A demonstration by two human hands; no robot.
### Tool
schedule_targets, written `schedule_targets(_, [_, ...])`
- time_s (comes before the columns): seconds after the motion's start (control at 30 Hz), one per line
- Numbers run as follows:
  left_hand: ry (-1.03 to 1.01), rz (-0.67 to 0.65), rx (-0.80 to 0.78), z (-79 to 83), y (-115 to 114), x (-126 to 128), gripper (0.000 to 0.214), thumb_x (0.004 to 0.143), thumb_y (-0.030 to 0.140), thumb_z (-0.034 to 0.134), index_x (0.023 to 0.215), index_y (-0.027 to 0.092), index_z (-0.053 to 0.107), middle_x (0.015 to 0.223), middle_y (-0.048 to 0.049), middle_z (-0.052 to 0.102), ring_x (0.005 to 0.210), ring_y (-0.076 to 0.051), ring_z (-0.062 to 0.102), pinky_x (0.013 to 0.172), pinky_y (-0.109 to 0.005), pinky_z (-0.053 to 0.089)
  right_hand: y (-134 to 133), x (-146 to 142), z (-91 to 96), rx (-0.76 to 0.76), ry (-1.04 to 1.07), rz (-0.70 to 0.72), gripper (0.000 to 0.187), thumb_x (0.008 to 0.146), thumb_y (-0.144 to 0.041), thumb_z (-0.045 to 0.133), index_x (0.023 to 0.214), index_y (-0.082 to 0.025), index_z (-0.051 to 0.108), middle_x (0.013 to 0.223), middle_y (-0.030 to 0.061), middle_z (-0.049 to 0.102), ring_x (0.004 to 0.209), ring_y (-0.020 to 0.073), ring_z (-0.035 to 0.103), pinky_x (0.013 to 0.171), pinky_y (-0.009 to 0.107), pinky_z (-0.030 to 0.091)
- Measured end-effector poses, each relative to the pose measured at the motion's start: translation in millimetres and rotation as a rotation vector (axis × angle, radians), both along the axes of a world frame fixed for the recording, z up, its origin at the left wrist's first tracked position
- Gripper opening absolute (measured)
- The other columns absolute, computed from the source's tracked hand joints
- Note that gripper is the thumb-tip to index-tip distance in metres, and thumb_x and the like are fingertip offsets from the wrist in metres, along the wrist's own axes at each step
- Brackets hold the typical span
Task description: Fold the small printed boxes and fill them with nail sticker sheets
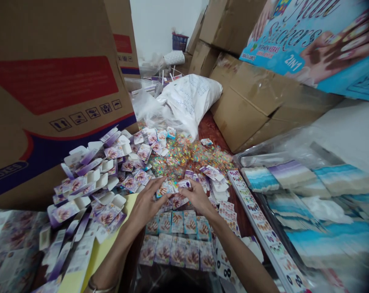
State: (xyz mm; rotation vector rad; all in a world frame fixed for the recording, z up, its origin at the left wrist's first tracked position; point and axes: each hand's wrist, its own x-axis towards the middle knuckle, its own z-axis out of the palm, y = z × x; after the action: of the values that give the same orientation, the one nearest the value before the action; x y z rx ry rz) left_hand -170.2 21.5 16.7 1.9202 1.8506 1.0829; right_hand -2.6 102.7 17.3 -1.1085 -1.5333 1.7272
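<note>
At the middle of the head view, my left hand grips a small blue and white printed nail sticker box between thumb and fingers. Beside it my right hand pinches a small white card with dark dots, its edge close to the box. Just below my hands lie rows of flat boxes, a blue row above a purple row. Beyond my fingers spreads a heap of small clear packets with colourful candy.
A pile of open purple boxes lies left, by a large carton. To the right are a long strip of sticker sheets and bagged stacks of blue flat boxes. A white sack and brown cartons stand behind.
</note>
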Motion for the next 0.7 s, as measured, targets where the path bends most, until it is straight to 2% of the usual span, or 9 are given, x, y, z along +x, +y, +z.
schedule_targets(0.13, [0.279, -0.064, 0.09, 10.7, -3.7, 2.9, 0.038, 0.086, 0.028, 0.046, 0.124, 0.025, 0.048, 0.116, -0.0096, 0.052, 0.106, -0.021, 0.053, 0.088, -0.034, 0.047, 1.8, 7.7, 8.8, -0.013, -0.029, 0.026, 0.01, 0.066, -0.022, 0.059, 0.074, -0.017, 0.056, 0.06, -0.0026, 0.063, 0.053, 0.0137, 0.061, 0.052, 0.024, 0.048])
schedule_targets(0.27, [0.449, -0.138, 0.093, 13.1, -3.3, 17.0, 0.045, 0.088, 0.025, 0.042, 0.132, 0.02, 0.037, 0.118, -0.0121, 0.052, 0.107, -0.024, 0.051, 0.086, -0.039, 0.048, -2.6, 8.3, 14.6, -0.052, -0.024, 0.09, 0.016, 0.067, -0.025, 0.06, 0.081, -0.017, 0.057, 0.057, -0.0034, 0.061, 0.052, 0.0132, 0.059, 0.054, 0.026, 0.048])
schedule_targets(0.5, [0.639, -0.067, 0.054, 2.4, -3.4, 33.8, 0.05, 0.085, 0.016, 0.042, 0.134, 0.012, 0.03, 0.121, -0.0141, 0.053, 0.1, -0.026, 0.052, 0.08, -0.039, 0.05, -9.0, 13.7, 11.4, -0.187, 0.165, 0.173, 0.027, 0.07, -0.023, 0.063, 0.096, -0.019, 0.058, 0.073, -0.0023, 0.062, 0.065, 0.0112, 0.059, 0.064, 0.025, 0.048])
schedule_targets(0.7, [0.669, -0.13, 0.134, -11.9, 1.8, 31.6, 0.053, 0.084, 0.01, 0.042, 0.135, 0.012, 0.028, 0.129, -0.0137, 0.048, 0.1, -0.024, 0.051, 0.084, -0.036, 0.047, -3.1, 20.3, 6.9, -0.434, 0.382, 0.16, 0.035, 0.067, -0.023, 0.068, 0.1, -0.019, 0.058, 0.079, 0.0001, 0.063, 0.061, 0.0107, 0.059, 0.057, 0.024, 0.047])
